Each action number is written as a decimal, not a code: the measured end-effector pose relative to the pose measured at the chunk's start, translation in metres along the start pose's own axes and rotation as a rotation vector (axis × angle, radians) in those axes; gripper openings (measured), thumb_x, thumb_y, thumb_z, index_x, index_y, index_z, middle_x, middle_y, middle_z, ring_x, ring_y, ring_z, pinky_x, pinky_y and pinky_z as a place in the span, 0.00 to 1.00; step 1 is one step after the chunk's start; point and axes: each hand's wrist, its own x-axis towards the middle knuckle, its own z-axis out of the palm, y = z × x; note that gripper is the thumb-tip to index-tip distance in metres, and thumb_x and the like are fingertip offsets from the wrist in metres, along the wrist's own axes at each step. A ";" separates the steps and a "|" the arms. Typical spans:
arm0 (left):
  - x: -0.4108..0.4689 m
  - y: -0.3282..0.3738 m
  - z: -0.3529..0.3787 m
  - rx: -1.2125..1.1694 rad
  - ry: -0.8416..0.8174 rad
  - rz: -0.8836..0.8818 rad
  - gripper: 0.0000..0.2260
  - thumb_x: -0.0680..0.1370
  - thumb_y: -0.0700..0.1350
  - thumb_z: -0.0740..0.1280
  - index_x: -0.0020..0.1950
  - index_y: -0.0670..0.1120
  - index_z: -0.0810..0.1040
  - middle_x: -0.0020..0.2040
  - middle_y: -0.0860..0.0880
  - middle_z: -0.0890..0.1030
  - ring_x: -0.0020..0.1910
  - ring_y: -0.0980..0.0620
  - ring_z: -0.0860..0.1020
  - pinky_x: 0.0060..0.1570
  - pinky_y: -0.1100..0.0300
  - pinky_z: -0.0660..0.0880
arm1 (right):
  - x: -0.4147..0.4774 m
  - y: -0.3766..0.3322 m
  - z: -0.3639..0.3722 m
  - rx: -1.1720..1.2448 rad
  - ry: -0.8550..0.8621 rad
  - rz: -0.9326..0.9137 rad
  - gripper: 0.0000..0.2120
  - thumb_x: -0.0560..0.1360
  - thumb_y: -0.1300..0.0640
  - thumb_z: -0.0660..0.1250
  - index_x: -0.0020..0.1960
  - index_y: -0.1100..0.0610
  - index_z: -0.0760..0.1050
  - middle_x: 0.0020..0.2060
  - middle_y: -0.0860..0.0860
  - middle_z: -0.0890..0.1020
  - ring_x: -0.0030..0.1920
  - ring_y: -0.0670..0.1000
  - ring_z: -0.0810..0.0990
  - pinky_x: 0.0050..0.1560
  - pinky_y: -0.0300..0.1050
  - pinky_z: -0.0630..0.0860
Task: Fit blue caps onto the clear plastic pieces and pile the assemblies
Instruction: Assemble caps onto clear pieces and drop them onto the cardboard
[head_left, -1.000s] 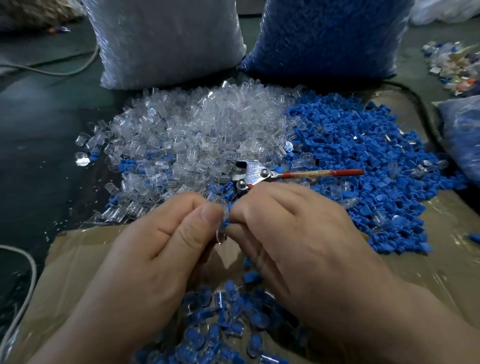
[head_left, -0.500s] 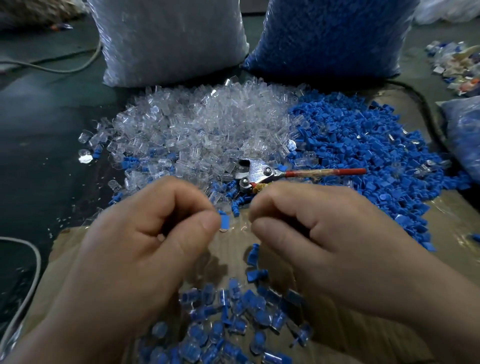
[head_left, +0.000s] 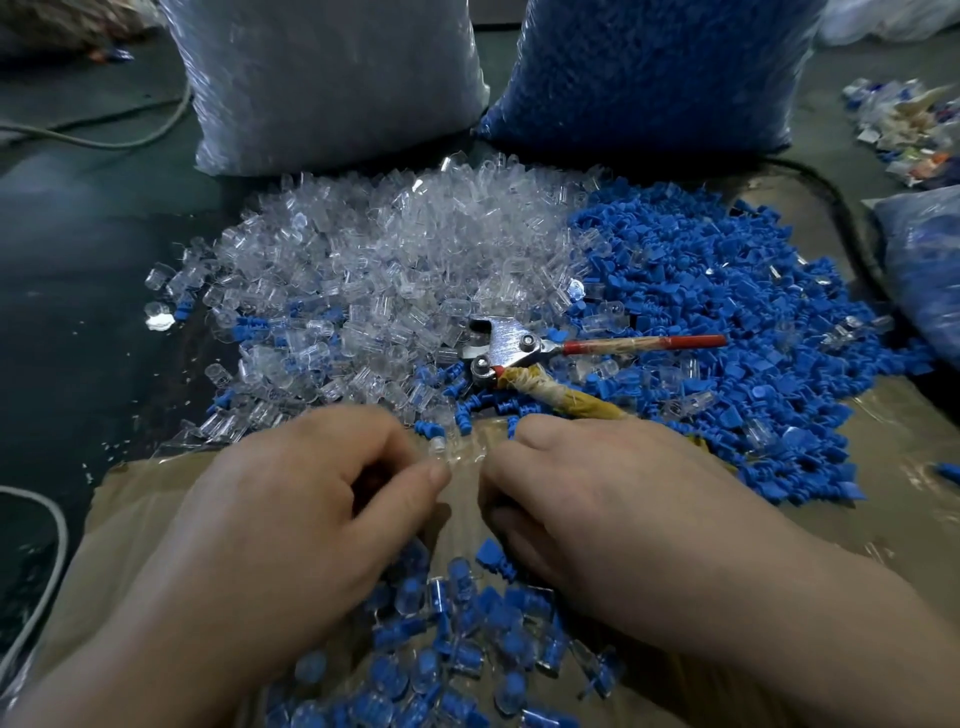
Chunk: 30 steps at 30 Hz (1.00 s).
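Observation:
A heap of clear plastic pieces (head_left: 395, 260) lies in the middle, with a heap of blue caps (head_left: 727, 291) to its right. Finished assemblies (head_left: 457, 649), clear with blue inside, are piled on the cardboard (head_left: 883, 467) between my wrists. My left hand (head_left: 311, 509) is curled, and a small clear piece (head_left: 438, 446) shows at the tips of its thumb and forefinger. My right hand (head_left: 597, 499) sits a short gap to the right with its fingers curled under; what is inside them is hidden.
Metal pliers (head_left: 519, 348) with a red handle lie on the heaps just beyond my hands. A white sack (head_left: 332, 78) and a blue sack (head_left: 649, 67) stand behind. A cable (head_left: 52, 545) curves at the left, and another bag (head_left: 930, 260) lies at the right.
My hands were pressed together on one piece, then drew apart. The blue-capped piece at my left fingertips is gone, and a clear piece shows there instead.

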 end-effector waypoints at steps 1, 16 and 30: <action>0.001 -0.002 0.002 -0.025 0.026 -0.016 0.12 0.73 0.69 0.63 0.43 0.62 0.76 0.44 0.68 0.78 0.40 0.68 0.77 0.28 0.69 0.68 | -0.001 0.000 0.000 0.024 0.026 0.013 0.05 0.79 0.47 0.56 0.45 0.45 0.63 0.36 0.42 0.67 0.33 0.44 0.67 0.30 0.43 0.65; 0.001 -0.002 0.014 -0.135 0.117 -0.062 0.08 0.71 0.62 0.67 0.45 0.62 0.75 0.47 0.65 0.78 0.42 0.64 0.78 0.29 0.65 0.71 | 0.005 0.003 0.006 0.588 0.359 0.207 0.06 0.74 0.42 0.60 0.47 0.41 0.74 0.41 0.36 0.80 0.41 0.37 0.78 0.40 0.37 0.77; 0.011 -0.004 0.015 -1.413 -0.090 -0.365 0.23 0.53 0.51 0.86 0.43 0.46 0.85 0.40 0.42 0.84 0.35 0.49 0.83 0.33 0.61 0.79 | 0.002 0.001 0.008 1.041 0.420 0.077 0.03 0.74 0.53 0.70 0.48 0.48 0.79 0.36 0.46 0.83 0.35 0.49 0.83 0.35 0.52 0.83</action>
